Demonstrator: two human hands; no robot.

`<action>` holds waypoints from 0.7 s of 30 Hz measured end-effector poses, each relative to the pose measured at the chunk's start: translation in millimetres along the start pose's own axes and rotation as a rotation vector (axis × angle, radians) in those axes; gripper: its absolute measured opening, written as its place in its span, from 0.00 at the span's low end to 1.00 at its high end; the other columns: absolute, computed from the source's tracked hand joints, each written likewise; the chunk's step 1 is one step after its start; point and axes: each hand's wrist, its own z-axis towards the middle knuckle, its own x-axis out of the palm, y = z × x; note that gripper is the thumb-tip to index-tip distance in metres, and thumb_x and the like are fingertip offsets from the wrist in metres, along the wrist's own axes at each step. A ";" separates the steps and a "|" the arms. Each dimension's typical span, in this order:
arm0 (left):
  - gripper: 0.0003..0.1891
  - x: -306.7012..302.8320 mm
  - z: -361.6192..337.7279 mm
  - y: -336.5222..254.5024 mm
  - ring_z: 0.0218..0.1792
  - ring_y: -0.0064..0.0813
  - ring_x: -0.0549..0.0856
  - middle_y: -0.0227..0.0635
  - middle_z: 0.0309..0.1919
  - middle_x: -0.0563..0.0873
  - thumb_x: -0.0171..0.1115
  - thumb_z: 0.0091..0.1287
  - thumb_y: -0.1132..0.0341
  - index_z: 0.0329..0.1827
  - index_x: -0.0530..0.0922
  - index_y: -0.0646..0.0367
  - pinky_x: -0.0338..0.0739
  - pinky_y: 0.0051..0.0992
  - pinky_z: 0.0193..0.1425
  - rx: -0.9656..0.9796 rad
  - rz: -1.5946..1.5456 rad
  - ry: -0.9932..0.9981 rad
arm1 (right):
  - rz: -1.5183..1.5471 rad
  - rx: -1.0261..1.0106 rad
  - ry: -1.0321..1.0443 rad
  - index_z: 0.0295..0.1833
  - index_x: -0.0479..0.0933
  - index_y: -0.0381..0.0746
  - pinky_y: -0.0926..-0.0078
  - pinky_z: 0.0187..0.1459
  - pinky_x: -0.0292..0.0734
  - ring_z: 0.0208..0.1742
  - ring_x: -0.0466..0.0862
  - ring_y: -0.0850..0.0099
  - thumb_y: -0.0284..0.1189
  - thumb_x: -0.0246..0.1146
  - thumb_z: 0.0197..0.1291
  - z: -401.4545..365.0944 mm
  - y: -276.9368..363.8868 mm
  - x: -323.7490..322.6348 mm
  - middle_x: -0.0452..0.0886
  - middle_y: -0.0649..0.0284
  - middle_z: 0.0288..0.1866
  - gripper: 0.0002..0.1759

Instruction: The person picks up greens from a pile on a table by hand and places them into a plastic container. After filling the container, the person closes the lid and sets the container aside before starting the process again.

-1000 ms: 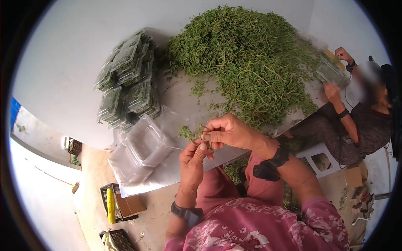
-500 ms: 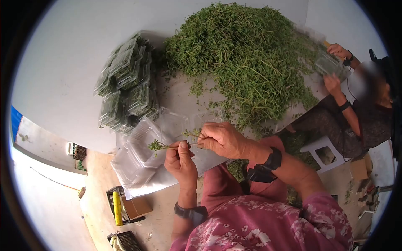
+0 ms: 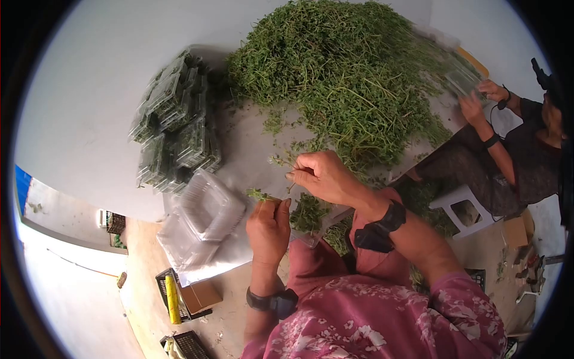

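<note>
My left hand pinches a small green herb sprig by its stem near the table's front edge. My right hand holds another thin sprig between its fingertips, just above and right of the left hand. An open clear plastic clamshell with herbs in it lies below my hands at the table edge. A big heap of loose green herbs covers the far part of the white table.
Filled clear clamshells are stacked at the left. Empty clamshells lie nested near the front edge. Another person sits at the right on a white stool, handling a clamshell. Black crates and a cardboard box stand on the floor.
My right hand rose toward the herb heap and took a new sprig. My left hand shifted right with its sprig. The open clamshell now shows herbs in it.
</note>
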 end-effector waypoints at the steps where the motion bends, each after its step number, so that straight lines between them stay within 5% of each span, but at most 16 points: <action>1: 0.08 0.8 -1.0 -0.7 0.25 0.48 0.82 0.42 0.25 0.81 0.69 0.62 0.68 0.30 0.78 0.59 0.74 0.40 0.29 0.023 0.059 0.015 | -0.027 -0.002 -0.005 0.30 0.75 0.31 0.73 0.26 0.66 0.23 0.64 0.80 0.29 0.67 0.62 0.0 0.3 -0.9 0.72 0.61 0.19 0.14; 5: 0.09 4.4 -4.5 3.2 0.26 0.46 0.82 0.40 0.26 0.80 0.68 0.62 0.65 0.29 0.77 0.57 0.75 0.39 0.32 0.109 0.259 0.119 | -0.205 -0.005 0.073 0.29 0.75 0.30 0.65 0.27 0.70 0.20 0.72 0.67 0.31 0.67 0.60 1.7 -0.3 -7.1 0.75 0.50 0.20 0.15; 8: 0.08 8.6 -5.3 4.2 0.28 0.45 0.82 0.38 0.27 0.79 0.68 0.61 0.65 0.29 0.76 0.56 0.75 0.39 0.34 0.131 0.328 0.174 | -0.365 0.057 0.198 0.28 0.76 0.30 0.54 0.31 0.73 0.24 0.78 0.47 0.31 0.65 0.59 -1.2 -14.3 -0.3 0.78 0.44 0.23 0.14; 11: 0.07 11.0 -2.5 3.7 0.28 0.45 0.83 0.38 0.27 0.79 0.66 0.61 0.67 0.28 0.76 0.55 0.75 0.40 0.36 0.175 0.379 0.215 | -0.413 0.116 0.132 0.29 0.76 0.30 0.49 0.36 0.74 0.33 0.80 0.40 0.31 0.63 0.59 2.6 -11.8 6.4 0.80 0.43 0.28 0.13; 17: 0.06 9.9 -0.9 0.7 0.29 0.44 0.83 0.38 0.27 0.78 0.64 0.61 0.71 0.28 0.75 0.55 0.74 0.41 0.36 0.187 0.361 0.244 | -0.366 -0.200 -0.006 0.32 0.78 0.32 0.55 0.38 0.75 0.36 0.81 0.47 0.30 0.65 0.58 13.7 -38.2 15.0 0.80 0.49 0.32 0.10; 20: 0.04 7.0 -1.8 -3.5 0.30 0.46 0.83 0.39 0.29 0.79 0.65 0.60 0.70 0.32 0.77 0.56 0.75 0.41 0.37 0.142 0.250 0.192 | -0.277 -0.096 -0.159 0.33 0.79 0.32 0.55 0.39 0.75 0.34 0.81 0.50 0.29 0.68 0.56 15.4 -22.7 4.1 0.80 0.52 0.32 0.10; 21: 0.05 6.2 -3.6 -3.0 0.30 0.47 0.83 0.40 0.31 0.81 0.66 0.59 0.69 0.36 0.80 0.57 0.76 0.41 0.38 0.116 0.223 0.170 | -0.199 0.050 -0.086 0.36 0.81 0.32 0.57 0.47 0.76 0.43 0.83 0.55 0.31 0.68 0.58 15.6 -11.4 -3.8 0.81 0.50 0.38 0.11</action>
